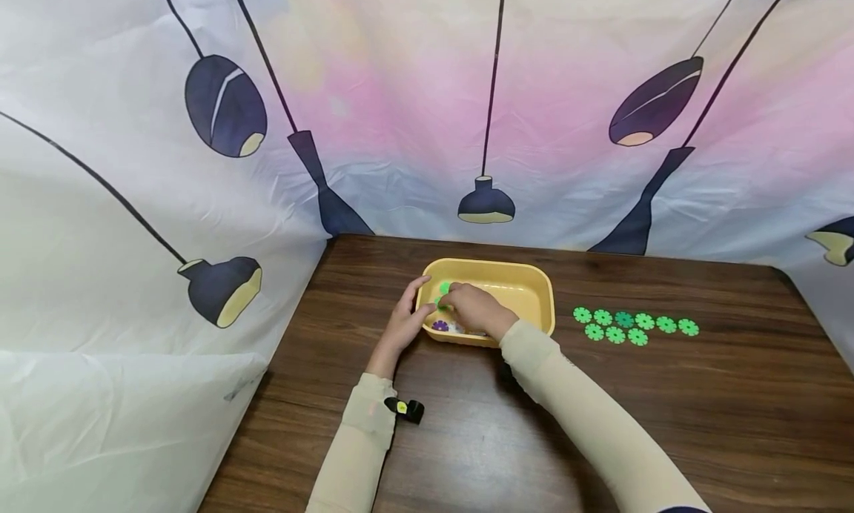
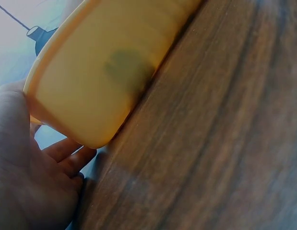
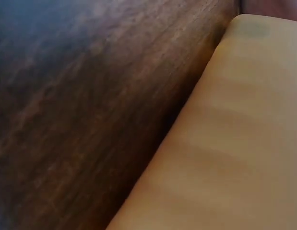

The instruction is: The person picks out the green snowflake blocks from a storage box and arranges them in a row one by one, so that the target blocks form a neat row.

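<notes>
A yellow plastic bin (image 1: 530, 302) stands on the table. My left hand (image 1: 403, 322) grips its left end, with the thumb at the rim; in the left wrist view the fingers curve round the corner of the bin wall (image 2: 86, 81). Reaching in over the near side, my right hand (image 1: 477, 309) has its fingertips at the left part of the bin. Beside them are a bright green notched disc (image 1: 445, 287) and another partly covered green one. A purple notched disc (image 1: 440, 325) and some pale pieces lie lower in the bin. Whether the right fingers pinch a disc is hidden.
Right of the bin, several green notched discs (image 1: 643, 321) lie flat in two rows on the brown wooden table (image 1: 467, 439). One disc (image 1: 623, 319) is darker green. A printed cloth (image 1: 407, 127) hangs behind the table and along its left side.
</notes>
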Demonstrator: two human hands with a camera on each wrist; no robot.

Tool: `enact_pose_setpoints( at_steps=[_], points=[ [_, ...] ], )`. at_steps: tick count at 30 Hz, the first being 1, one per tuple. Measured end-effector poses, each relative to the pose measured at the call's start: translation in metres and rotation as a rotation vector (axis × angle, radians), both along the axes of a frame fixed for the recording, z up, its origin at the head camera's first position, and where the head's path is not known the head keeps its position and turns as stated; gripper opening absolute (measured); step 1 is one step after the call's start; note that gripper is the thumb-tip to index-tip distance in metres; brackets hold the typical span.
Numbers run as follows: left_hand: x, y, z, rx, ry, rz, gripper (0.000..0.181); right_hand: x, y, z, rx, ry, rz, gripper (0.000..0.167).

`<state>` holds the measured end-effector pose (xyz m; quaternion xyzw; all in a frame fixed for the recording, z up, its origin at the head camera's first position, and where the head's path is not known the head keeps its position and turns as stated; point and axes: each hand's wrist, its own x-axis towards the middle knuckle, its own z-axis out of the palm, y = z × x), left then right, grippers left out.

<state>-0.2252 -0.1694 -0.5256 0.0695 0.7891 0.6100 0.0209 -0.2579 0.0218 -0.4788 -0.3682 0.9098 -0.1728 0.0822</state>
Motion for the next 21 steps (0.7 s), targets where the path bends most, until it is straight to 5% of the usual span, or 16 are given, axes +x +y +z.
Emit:
enact_pose_setpoints(
  at_steps=[15, 21],
  points=[
    [-0.002, 0.002, 0.001, -0.009, 0.034, 0.007, 0.062, -0.004, 0.028, 0.012, 0.057, -0.089, -0.055, 0.026],
    [-0.001, 0.000, 0.000, 0.009, 0.013, 0.008, 0.063, -0.004, 0.046, 0.011, -0.005, -0.120, -0.077, 0.019]
  ],
)
